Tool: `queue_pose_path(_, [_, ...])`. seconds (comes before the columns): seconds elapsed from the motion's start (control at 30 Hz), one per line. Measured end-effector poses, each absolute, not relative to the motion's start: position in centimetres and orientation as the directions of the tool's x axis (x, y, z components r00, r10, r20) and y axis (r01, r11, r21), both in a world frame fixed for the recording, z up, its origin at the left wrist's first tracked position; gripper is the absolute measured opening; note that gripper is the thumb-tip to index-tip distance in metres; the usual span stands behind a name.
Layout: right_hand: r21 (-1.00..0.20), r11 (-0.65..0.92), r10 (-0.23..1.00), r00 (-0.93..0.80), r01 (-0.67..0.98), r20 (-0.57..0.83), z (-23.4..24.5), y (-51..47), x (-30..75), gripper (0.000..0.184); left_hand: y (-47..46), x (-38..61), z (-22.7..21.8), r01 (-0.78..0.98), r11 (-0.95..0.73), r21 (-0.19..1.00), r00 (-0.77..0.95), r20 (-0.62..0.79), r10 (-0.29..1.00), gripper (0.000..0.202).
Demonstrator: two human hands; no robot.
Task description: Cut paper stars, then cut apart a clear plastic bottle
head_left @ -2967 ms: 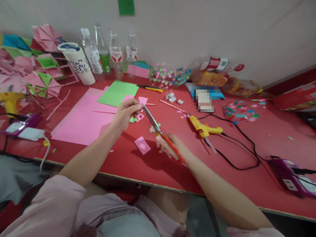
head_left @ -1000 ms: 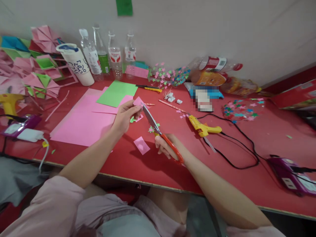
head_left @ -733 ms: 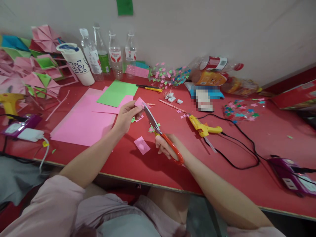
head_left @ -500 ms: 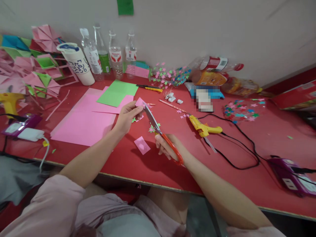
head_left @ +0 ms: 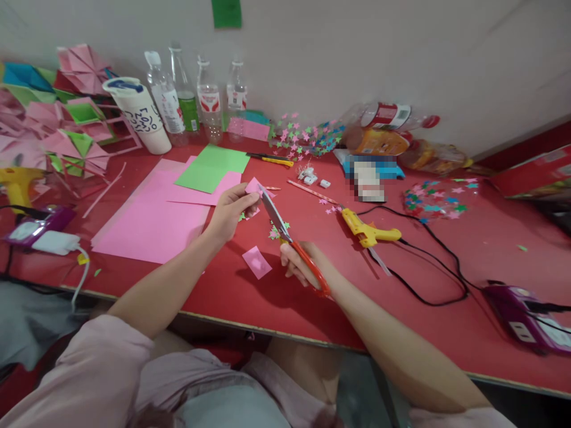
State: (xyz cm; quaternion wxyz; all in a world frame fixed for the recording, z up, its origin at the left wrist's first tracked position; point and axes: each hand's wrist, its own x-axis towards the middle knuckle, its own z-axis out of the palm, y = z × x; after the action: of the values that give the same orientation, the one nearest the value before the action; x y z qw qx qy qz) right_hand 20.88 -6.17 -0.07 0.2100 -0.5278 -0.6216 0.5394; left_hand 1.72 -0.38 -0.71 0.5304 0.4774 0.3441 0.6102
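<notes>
My left hand [head_left: 232, 209] pinches a small pink paper piece [head_left: 254, 187] above the red table [head_left: 446, 279]. My right hand [head_left: 301, 266] grips the red handles of a pair of scissors [head_left: 285, 235]; the blades point up-left and their tips meet the pink piece. A cut pink scrap [head_left: 257, 262] lies on the table just below the hands. Small pink and green paper stars [head_left: 275, 230] lie under the blades.
Large pink sheets [head_left: 151, 217] and a green sheet [head_left: 214, 167] lie to the left. A yellow glue gun [head_left: 368, 229] with a black cord lies to the right. Bottles [head_left: 187, 98] and a white cup [head_left: 140, 116] stand at the wall. Folded paper crafts [head_left: 57, 113] fill the far left.
My left hand has turned the pink piece slightly and shifted a little right toward the blades. The scissors have barely moved.
</notes>
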Motion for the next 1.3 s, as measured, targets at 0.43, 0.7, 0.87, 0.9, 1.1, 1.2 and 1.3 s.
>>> queue_pose_path(0.43, [-0.892,-0.151,0.883,-0.349,0.425,-0.316,0.43,-6.3,20.72,0.054,-0.46,1.73,-0.3,-0.321,-0.18,0.93,0.003,0.191,0.981,0.017])
queue_pose_path(0.7, [-0.889,-0.165,0.879,-0.345,0.426,-0.329,0.34,-6.17,20.7,0.052,-0.42,1.6,-0.18,-0.329,-0.165,0.93,-0.037,0.162,0.986,0.018])
queue_pose_path(0.87, [-0.887,-0.177,0.879,-0.337,0.426,-0.337,0.27,-6.09,20.67,0.053,-0.33,1.44,-0.37,-0.317,-0.179,0.931,-0.065,0.167,0.984,0.018])
queue_pose_path(0.9, [-0.888,-0.177,0.881,-0.334,0.424,-0.335,0.24,-6.06,20.67,0.052,-0.31,1.4,-0.38,-0.312,-0.183,0.932,-0.071,0.169,0.983,0.018])
queue_pose_path(1.1, [-0.891,-0.186,0.887,-0.319,0.413,-0.333,0.16,-5.96,20.64,0.053,-0.16,1.22,-0.31,-0.298,-0.202,0.933,-0.134,0.169,0.976,0.017])
queue_pose_path(1.2, [-0.9,-0.195,0.886,-0.323,0.39,-0.332,0.24,-6.01,20.52,0.052,-0.23,1.34,-0.28,-0.319,-0.195,0.927,-0.096,0.173,0.98,0.018])
queue_pose_path(1.3, [-0.896,-0.204,0.894,-0.299,0.394,-0.335,0.3,-6.07,20.41,0.05,-0.36,1.57,-0.29,-0.338,-0.154,0.928,-0.007,0.161,0.987,0.022])
